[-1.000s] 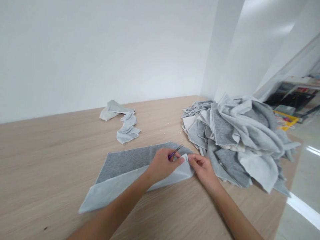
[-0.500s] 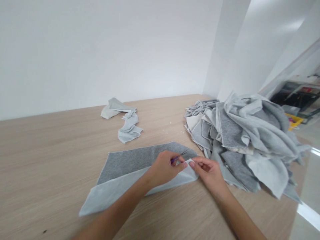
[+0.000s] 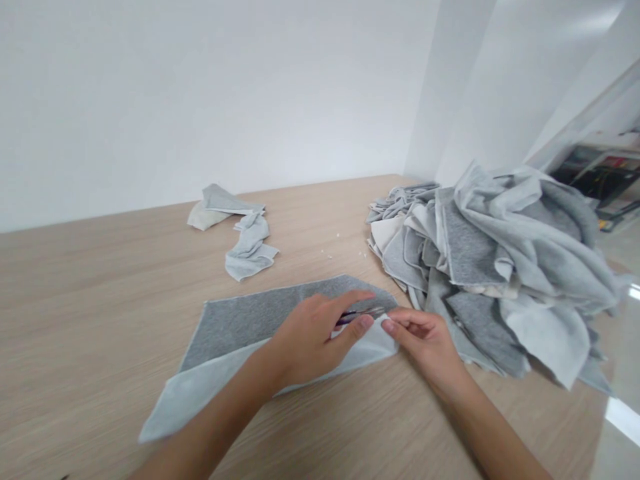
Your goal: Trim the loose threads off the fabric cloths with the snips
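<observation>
A grey cloth (image 3: 250,327) with a pale folded-over side lies on the wooden table in front of me. My left hand (image 3: 320,330) is over its middle, holding small dark-purple thread snips (image 3: 357,315) between thumb and fingers, blades pointing right. My right hand (image 3: 423,333) pinches the cloth's right end between thumb and index finger. The snips' tips are close to that pinched edge; whether they touch it cannot be made out.
A large heap of grey and pale cloths (image 3: 480,267) covers the table's right side. Two small crumpled pieces (image 3: 250,247) lie at the back left. White scraps (image 3: 326,255) dot the table (image 3: 100,287). Behind stands a white wall, with a shelf (image 3: 605,173) at far right.
My left index finger has stretched out above the snips, whose blades now lie lower and closer to my right fingertips. My right hand keeps its pinch. The view has shifted slightly.
</observation>
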Motion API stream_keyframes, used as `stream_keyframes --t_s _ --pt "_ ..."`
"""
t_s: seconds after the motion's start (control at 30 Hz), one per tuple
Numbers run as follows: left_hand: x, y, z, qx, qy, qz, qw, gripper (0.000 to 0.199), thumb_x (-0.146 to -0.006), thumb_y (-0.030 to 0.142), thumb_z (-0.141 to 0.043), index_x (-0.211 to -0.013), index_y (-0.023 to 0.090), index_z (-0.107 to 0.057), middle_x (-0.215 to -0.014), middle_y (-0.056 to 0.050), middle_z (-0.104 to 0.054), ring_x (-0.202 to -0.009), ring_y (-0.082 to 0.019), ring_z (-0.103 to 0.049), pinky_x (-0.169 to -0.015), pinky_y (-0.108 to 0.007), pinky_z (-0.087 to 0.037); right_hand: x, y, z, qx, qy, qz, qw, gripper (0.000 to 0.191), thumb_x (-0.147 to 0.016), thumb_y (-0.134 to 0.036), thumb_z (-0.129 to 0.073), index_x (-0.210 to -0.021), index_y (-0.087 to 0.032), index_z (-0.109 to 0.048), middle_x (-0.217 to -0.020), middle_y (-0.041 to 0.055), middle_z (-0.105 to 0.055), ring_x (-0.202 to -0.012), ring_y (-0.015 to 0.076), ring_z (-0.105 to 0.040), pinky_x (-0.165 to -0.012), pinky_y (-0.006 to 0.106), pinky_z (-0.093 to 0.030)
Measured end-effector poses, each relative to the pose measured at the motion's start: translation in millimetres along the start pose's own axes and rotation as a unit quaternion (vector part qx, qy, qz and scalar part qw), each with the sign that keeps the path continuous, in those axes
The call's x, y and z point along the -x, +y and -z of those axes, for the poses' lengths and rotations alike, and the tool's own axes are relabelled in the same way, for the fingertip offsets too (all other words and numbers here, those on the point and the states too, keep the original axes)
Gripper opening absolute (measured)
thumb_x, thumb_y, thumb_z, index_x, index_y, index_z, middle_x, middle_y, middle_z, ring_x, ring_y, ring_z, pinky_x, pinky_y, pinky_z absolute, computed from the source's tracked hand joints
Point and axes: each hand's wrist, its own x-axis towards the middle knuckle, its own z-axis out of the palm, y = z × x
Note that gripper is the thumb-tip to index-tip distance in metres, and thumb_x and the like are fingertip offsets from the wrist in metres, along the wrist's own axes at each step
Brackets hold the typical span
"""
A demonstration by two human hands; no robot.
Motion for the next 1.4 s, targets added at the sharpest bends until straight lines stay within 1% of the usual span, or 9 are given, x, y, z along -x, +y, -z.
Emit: stream_keyframes --t_s 0.1,0.17,0.27,0.4,0.47,0.67,0.8,0.97,1.4 --pt "1.2 -2.5 -5.8 -0.018 0.017 -0.061 0.998 0.037 -0.103 0.042 -0.044 -0.132 0.026 -0.061 -0.117 -0.003 -0.074 -0.097 -0.021 -0.069 -0.081 -0.032 -0.049 0.7 -1.0 0.4 -0.003 -0.006 0.002 1.0 0.011 -0.072 -0.033 -0.083 -0.078 -0.024 -0.082 -0.074 0.0039 -0.077 -0.065 0.0141 -0.066 -0.06 0.024 -0.053" --pt "1.6 -4.7 -10.0 -0.028 0.036 -0.096 0.994 0.036 -0.102 0.039 -0.046 -0.13 0.024 -0.061 -0.119 -0.004 -0.073 -0.1 -0.02 -0.069 -0.083 -0.031 -0.05 0.7 -1.5 0.7 -0.004 -0.006 0.004 1.0 0.011 -0.072 -0.033 -0.083 -0.079 -0.024 -0.082 -0.075 0.0042 -0.077 -0.065 0.0143 -0.066 -0.059 0.024 -0.053" --pt "2.4 -7.4 -15.1 -0.068 0.071 -0.13 0.987 0.037 -0.101 0.037 -0.05 -0.132 0.022 -0.06 -0.102 -0.004 -0.075 -0.083 -0.018 -0.07 -0.069 -0.028 -0.05 0.6 -2.6 0.5 -0.008 -0.003 0.004 1.0 0.012 -0.07 -0.033 -0.084 -0.077 -0.024 -0.081 -0.073 0.0035 -0.077 -0.062 0.014 -0.065 -0.057 0.024 -0.053" --pt "1.8 -11.1 -21.0 -0.14 0.148 -0.177 0.963 0.036 -0.1 0.039 -0.052 -0.13 0.021 -0.062 -0.078 -0.001 -0.07 -0.06 -0.015 -0.063 -0.053 -0.026 -0.041 1.3 -4.9 -0.3 -0.012 -0.008 -0.006 1.0 0.011 -0.071 -0.033 -0.084 -0.076 -0.024 -0.082 -0.071 0.0034 -0.076 -0.061 0.0126 -0.064 -0.057 0.022 -0.052" --pt "0.6 -13.3 -23.9 -0.163 0.173 -0.193 0.952 0.034 -0.099 0.038 -0.054 -0.126 0.02 -0.064 -0.073 0.0 -0.067 -0.057 -0.014 -0.06 -0.051 -0.025 -0.038 2.0 -5.8 -0.6 -0.016 -0.008 -0.011 1.0 0.011 -0.071 -0.033 -0.084 -0.076 -0.024 -0.082 -0.071 0.0034 -0.076 -0.06 0.0115 -0.063 -0.057 0.021 -0.051" --pt "-1.3 -15.7 -29.3 -0.183 0.204 -0.222 0.936 0.03 -0.097 0.033 -0.06 -0.123 0.019 -0.066 -0.072 0.001 -0.063 -0.055 -0.011 -0.055 -0.051 -0.024 -0.037 3.6 -6.1 -1.1 -0.032 -0.01 -0.011 0.999 0.008 -0.07 -0.029 -0.085 -0.077 -0.026 -0.082 -0.071 0.0024 -0.076 -0.061 0.0101 -0.063 -0.057 0.019 -0.05" --pt "-2.0 -16.1 -30.4 -0.178 0.214 -0.229 0.933 0.029 -0.096 0.028 -0.063 -0.122 0.017 -0.066 -0.076 0.001 -0.064 -0.057 -0.01 -0.055 -0.051 -0.024 -0.037 3.1 -6.0 -0.9 -0.036 -0.015 -0.019 0.999 0.007 -0.071 -0.026 -0.085 -0.077 -0.026 -0.082 -0.073 0.0022 -0.077 -0.064 0.0098 -0.065 -0.061 0.018 -0.051" --pt "-2.9 -18.3 -30.3 -0.169 0.201 -0.231 0.937 0.027 -0.096 0.026 -0.062 -0.121 0.016 -0.065 -0.075 0.002 -0.063 -0.057 -0.01 -0.054 -0.052 -0.025 -0.036 2.6 -7.1 0.1 -0.031 -0.02 -0.028 0.999 0.005 -0.071 -0.024 -0.084 -0.074 -0.024 -0.081 -0.07 0.0006 -0.075 -0.062 0.0078 -0.062 -0.059 0.016 -0.049" --pt "-1.6 -15.9 -27.8 -0.178 0.195 -0.262 0.928 0.03 -0.095 0.025 -0.065 -0.123 0.016 -0.065 -0.073 0.002 -0.059 -0.057 -0.01 -0.051 -0.053 -0.024 -0.038 2.6 -11.1 -0.2 -0.027 -0.031 -0.038 0.998 0.004 -0.072 -0.024 -0.083 -0.076 -0.023 -0.081 -0.072 0.003 -0.076 -0.064 0.0101 -0.064 -0.061 0.018 -0.051"
